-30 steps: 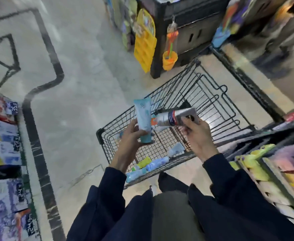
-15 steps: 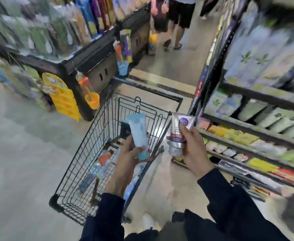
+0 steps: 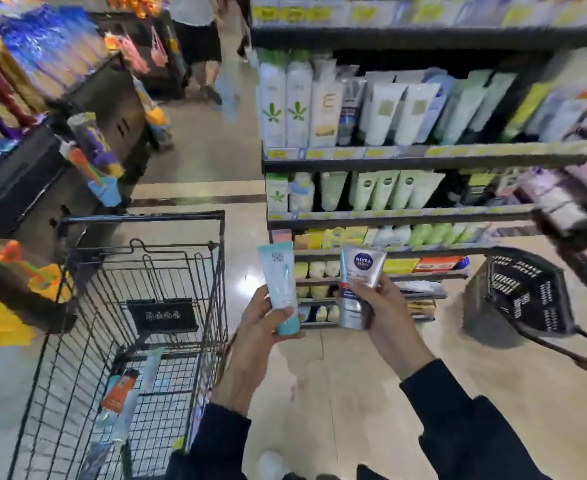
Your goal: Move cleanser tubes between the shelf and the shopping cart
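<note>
Left grip (image 3: 262,327), right grip (image 3: 380,306) raised, fingers seemingly curled, each clasping something.

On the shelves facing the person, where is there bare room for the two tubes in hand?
The top tube row and green tube row stand packed edge to edge. A dark gap right of the green tubes looks free, though blurred. The cart shows bare wire beyond its few tubes.

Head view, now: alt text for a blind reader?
A person's left hand holds a light blue tube and the right hand a silver tube, both upright before a cleanser shelf. A wire shopping cart stands to the left.
</note>
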Demonstrator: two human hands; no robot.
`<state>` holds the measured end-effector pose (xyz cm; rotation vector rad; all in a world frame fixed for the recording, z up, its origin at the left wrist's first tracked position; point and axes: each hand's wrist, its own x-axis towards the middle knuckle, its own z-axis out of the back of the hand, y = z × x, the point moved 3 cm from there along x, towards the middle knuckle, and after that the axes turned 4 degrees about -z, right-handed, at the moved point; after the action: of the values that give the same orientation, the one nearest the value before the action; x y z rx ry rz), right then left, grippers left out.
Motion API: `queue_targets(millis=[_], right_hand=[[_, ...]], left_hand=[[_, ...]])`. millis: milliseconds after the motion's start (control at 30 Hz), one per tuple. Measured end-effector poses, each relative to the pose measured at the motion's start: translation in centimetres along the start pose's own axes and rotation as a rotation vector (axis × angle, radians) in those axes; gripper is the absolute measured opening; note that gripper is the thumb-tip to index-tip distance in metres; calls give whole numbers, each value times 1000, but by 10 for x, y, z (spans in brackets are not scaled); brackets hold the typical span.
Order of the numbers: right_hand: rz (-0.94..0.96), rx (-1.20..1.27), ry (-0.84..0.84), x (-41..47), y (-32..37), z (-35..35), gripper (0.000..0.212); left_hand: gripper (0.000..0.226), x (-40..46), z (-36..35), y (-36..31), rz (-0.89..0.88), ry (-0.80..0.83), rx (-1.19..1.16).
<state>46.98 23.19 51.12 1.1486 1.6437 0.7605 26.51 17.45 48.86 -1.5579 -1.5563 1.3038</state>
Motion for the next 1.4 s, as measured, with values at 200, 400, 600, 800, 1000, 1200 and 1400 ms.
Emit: queue_targets(millis=[200, 400, 600, 800, 1000, 1200, 1400], right_hand=[[80, 52, -107, -38, 27, 90, 47], [162, 100, -195, -67, 48, 169, 32], [183, 138, -301, -83, 64, 236, 40], [199, 175, -392, -76, 78, 296, 47], [189, 189, -467, -36, 101, 353, 50], [196, 204, -469, 26, 149, 400, 47], [170, 167, -437, 92, 191, 437, 39]], left_hand=[[58, -12, -86, 27, 45, 120, 50], [66, -26, -167, 56, 64, 195, 106], [58, -23, -230, 84, 107, 245, 138], [60, 5, -287, 117, 157, 312, 169], [55, 48, -350, 143, 186, 376, 172], [56, 104, -416, 153, 222, 405, 165], [64, 161, -473, 157, 235, 405, 182]])
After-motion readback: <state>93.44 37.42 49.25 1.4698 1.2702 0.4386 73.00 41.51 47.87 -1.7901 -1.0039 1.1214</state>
